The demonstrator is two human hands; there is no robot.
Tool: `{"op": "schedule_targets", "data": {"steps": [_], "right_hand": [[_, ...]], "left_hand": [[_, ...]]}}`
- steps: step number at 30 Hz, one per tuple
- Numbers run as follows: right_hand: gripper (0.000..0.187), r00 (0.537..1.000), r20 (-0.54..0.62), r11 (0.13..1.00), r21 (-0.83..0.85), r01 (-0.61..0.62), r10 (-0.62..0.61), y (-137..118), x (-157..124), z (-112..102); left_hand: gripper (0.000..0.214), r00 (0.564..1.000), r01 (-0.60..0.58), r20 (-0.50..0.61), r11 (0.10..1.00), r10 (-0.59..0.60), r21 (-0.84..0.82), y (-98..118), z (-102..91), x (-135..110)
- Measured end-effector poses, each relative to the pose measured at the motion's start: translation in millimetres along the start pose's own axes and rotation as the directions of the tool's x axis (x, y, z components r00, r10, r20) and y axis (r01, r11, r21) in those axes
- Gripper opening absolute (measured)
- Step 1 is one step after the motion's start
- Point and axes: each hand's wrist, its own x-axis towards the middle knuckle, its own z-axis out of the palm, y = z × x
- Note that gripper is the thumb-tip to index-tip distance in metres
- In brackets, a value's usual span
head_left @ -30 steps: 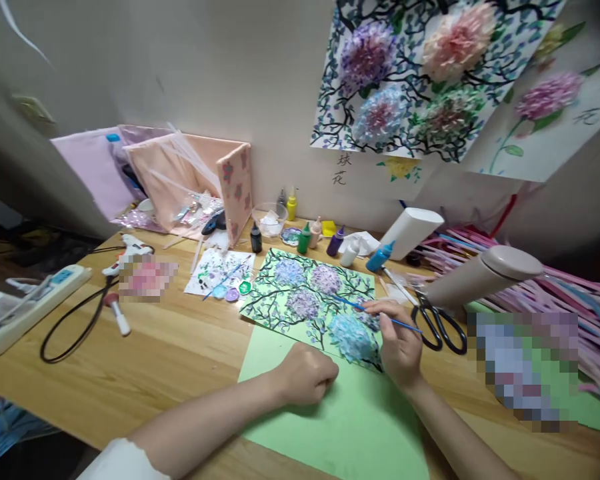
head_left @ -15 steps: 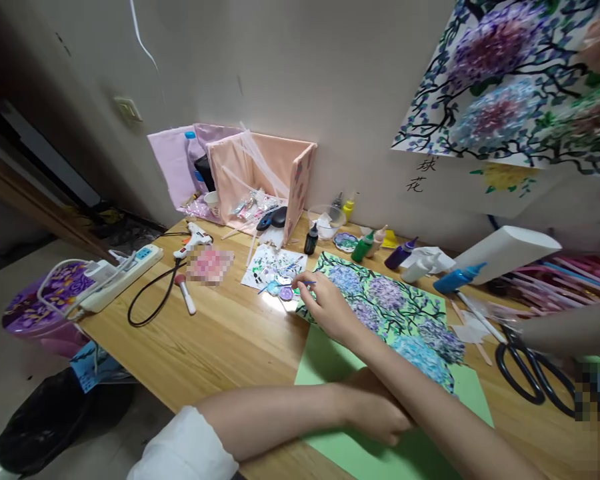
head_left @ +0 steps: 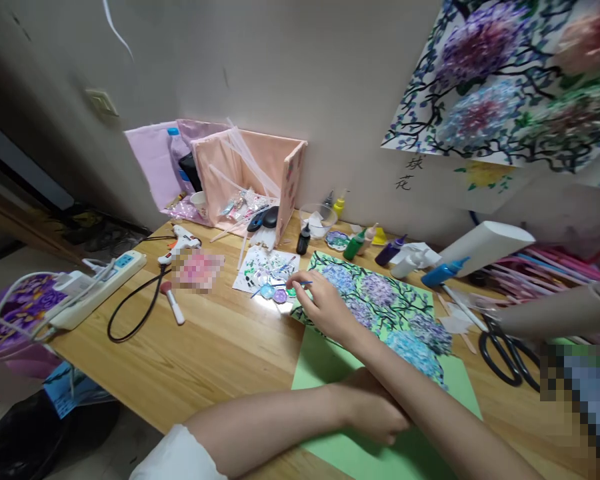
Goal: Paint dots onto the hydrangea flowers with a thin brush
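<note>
My right hand (head_left: 323, 308) pinches a thin blue paintbrush (head_left: 295, 285), whose tip is at the small round paint pots (head_left: 275, 293) beside the paint-spattered white palette paper (head_left: 265, 268). My left hand (head_left: 375, 410) lies closed in a loose fist on the plain green sheet (head_left: 405, 447), partly under my right forearm. The flower painting (head_left: 380, 300), purple and blue blooms on green, lies just right of my right hand.
Paint bottles (head_left: 360, 245) stand in a row behind the painting. Black scissors (head_left: 505, 350) lie at the right by pink sticks (head_left: 565, 267). A glue gun (head_left: 180, 240), its cable and a power strip (head_left: 95, 287) sit at the left. A pink fabric box (head_left: 250, 180) stands against the wall.
One second ago my right hand held the brush over the painting's right side; it has since crossed left to the paint pots. The view has swung left. My left hand stayed on the green sheet.
</note>
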Motion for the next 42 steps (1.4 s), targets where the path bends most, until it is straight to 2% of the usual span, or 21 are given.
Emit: {"op": "schedule_targets", "data": {"steps": [3, 6, 8, 10, 11, 13, 16, 20, 24, 31, 42], "right_hand": [[0.021, 0.997, -0.053, 0.997, 0.047, 0.054, -0.052, 6.4, -14.6, -27.2], [0.024, 0.977, -0.213, 0.998, 0.058, -0.017, 0.029, 28.8, -46.5, -71.3], [0.026, 0.921, -0.371, 0.993, 0.043, -0.113, 0.121, 48.6, -74.2, -103.2], [0.028, 0.843, -0.505, 0.978, 0.014, -0.206, 0.185, 66.5, -100.3, -130.1], [0.029, 0.814, -0.544, 0.970, -0.006, -0.243, 0.201, 73.5, -111.0, -140.3], [0.029, 0.798, -0.567, 0.958, -0.055, -0.281, 0.202, 82.3, -125.5, -152.9], [0.027, 0.837, -0.518, 0.956, -0.112, -0.270, 0.176, 84.0, -132.2, -155.5], [0.027, 0.893, -0.427, 0.964, -0.142, -0.223, 0.143, 80.2, -130.1, -146.8], [0.023, 0.914, -0.386, 0.964, -0.171, -0.202, 0.123, 81.4, -129.0, -140.2], [0.022, 0.920, -0.376, 0.955, -0.215, -0.206, 0.114, 86.1, -127.3, -134.8], [0.023, 0.883, -0.466, 0.948, -0.249, -0.200, 0.063, 90.0, -131.2, -130.9]], "left_hand": [[0.020, 0.998, 0.049, -0.045, 0.999, -0.049, -0.019, 0.3, 6.2, -1.6], [0.002, 0.991, 0.111, -0.075, 0.993, -0.113, -0.027, -0.2, 12.1, -2.9], [0.006, 0.987, 0.112, -0.115, 0.993, -0.115, -0.032, -1.0, 14.2, -3.4], [0.011, 0.982, 0.111, -0.152, 0.993, -0.115, -0.039, -1.8, 15.1, -3.5], [0.013, 0.979, 0.111, -0.169, 0.993, -0.117, -0.044, -1.9, 15.3, -3.5], [0.015, 0.972, 0.118, -0.197, 0.991, -0.127, -0.057, -1.8, 15.2, -3.2], [0.015, 0.962, 0.136, -0.228, 0.987, -0.151, -0.081, -1.0, 14.4, -2.4], [0.014, 0.950, 0.153, -0.257, 0.982, -0.177, -0.108, -0.5, 12.4, -1.0], [0.014, 0.945, 0.155, -0.272, 0.980, -0.184, -0.125, -0.4, 10.8, -0.2], [0.014, 0.944, 0.158, -0.266, 0.976, -0.193, -0.147, -0.2, 9.8, 0.2], [0.013, 0.944, 0.167, -0.260, 0.973, -0.205, -0.162, -0.1, 9.7, 0.1]]}}
